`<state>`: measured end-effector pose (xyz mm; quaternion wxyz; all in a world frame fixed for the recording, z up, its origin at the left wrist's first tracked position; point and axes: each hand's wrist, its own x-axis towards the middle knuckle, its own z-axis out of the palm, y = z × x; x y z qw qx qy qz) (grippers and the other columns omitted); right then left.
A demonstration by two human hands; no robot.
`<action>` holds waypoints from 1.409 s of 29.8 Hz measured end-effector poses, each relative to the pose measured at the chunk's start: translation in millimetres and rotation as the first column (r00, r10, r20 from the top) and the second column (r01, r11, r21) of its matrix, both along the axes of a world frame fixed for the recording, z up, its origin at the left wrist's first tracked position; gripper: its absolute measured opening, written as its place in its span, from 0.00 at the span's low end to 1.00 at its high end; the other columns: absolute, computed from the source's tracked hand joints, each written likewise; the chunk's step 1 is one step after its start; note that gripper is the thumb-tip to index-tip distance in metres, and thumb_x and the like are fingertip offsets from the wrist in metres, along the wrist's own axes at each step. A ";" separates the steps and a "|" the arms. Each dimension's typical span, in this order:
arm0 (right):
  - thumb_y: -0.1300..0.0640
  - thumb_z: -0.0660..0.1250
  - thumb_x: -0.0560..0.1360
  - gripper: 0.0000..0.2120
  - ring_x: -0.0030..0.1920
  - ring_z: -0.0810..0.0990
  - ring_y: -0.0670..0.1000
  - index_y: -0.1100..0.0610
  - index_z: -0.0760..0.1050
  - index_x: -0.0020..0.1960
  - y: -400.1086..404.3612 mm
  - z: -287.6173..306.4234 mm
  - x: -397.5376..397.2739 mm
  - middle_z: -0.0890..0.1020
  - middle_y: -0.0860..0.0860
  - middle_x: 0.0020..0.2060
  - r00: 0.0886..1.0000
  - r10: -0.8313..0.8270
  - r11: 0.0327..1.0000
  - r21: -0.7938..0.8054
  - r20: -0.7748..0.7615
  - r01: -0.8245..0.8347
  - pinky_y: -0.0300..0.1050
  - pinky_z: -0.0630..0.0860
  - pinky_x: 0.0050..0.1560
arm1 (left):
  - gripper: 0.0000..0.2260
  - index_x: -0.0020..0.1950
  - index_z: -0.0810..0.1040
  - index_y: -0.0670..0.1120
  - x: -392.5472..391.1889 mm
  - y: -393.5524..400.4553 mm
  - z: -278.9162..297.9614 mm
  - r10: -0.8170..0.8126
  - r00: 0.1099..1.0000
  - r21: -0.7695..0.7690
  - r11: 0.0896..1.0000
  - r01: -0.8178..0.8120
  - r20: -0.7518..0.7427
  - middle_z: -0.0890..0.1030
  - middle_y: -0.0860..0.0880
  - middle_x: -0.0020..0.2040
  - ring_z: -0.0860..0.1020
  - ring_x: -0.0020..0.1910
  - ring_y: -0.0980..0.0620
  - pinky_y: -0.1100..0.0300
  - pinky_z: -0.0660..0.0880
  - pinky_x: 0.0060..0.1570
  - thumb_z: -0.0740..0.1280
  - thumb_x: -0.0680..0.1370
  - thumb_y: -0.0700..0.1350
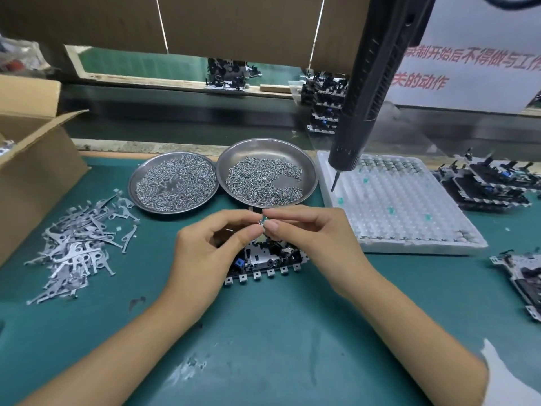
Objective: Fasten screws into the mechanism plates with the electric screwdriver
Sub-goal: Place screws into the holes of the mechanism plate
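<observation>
A mechanism plate (265,266) with black parts, a blue piece and a row of metal tabs lies on the green mat in front of me. Above it my left hand (215,244) and my right hand (310,234) meet at the fingertips and pinch one tiny part (264,221), a screw with something green on it. The black electric screwdriver (370,83) hangs untouched at the upper right, bit pointing down over a white tray. Two steel dishes hold screws: one on the left (172,183), one on the right (266,172).
A heap of flat metal levers (80,244) lies at the left beside an open cardboard box (32,159). A white cell tray (398,203) sits right of the dishes. More mechanism plates (486,180) lie at the far right, another (524,273) near the right edge.
</observation>
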<state>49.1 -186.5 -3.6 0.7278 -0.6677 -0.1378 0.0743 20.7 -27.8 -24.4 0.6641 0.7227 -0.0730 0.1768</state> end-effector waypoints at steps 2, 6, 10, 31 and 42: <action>0.67 0.72 0.71 0.09 0.43 0.84 0.49 0.61 0.82 0.50 0.7 -0.6 -0.9 0.86 0.55 0.43 1.000 -0.001 1.000 -0.015 0.018 0.001 0.35 0.78 0.44 | 0.07 0.46 0.83 0.49 0.2 -0.6 -0.5 -0.003 1.000 0.008 1.000 0.003 0.007 0.84 0.53 0.42 0.81 0.40 0.59 0.70 0.75 0.41 0.71 0.68 0.45; 0.63 0.72 0.72 0.09 0.48 0.84 0.53 0.54 0.83 0.51 0.2 -3.6 -2.1 0.86 0.53 0.45 0.994 -0.006 0.993 -0.116 0.105 0.018 0.45 0.80 0.50 | 0.06 0.45 0.83 0.53 0.0 0.6 -0.7 0.031 0.998 0.065 0.997 -0.035 0.063 0.83 0.55 0.43 0.80 0.43 0.58 0.66 0.75 0.44 0.71 0.69 0.48; 0.64 0.71 0.73 0.10 0.47 0.82 0.52 0.51 0.83 0.50 0.0 -6.0 -2.8 0.84 0.50 0.45 0.977 0.023 0.980 -0.198 0.212 0.020 0.49 0.78 0.50 | 0.09 0.48 0.80 0.57 0.9 3.6 -3.0 0.063 0.992 0.144 0.987 -0.078 0.109 0.79 0.57 0.43 0.78 0.43 0.57 0.60 0.75 0.45 0.72 0.68 0.51; 0.65 0.76 0.67 0.07 0.42 0.78 0.50 0.59 0.85 0.44 -5.6 -20.9 -4.3 0.84 0.51 0.41 0.743 0.250 0.842 -0.519 0.620 0.150 0.46 0.74 0.48 | 0.08 0.47 0.81 0.53 -11.2 22.0 4.7 0.078 0.997 0.216 0.973 -0.080 0.018 0.82 0.56 0.41 0.78 0.42 0.59 0.67 0.73 0.45 0.66 0.74 0.54; 0.64 0.75 0.65 0.06 0.40 0.77 0.51 0.57 0.85 0.42 -5.0 -23.4 -1.6 0.84 0.51 0.41 0.640 0.278 0.806 -0.537 0.716 0.251 0.54 0.75 0.45 | 0.08 0.48 0.82 0.49 -13.9 18.5 1.3 0.091 0.995 0.361 0.927 -0.102 0.045 0.80 0.54 0.41 0.78 0.43 0.54 0.60 0.73 0.46 0.64 0.76 0.48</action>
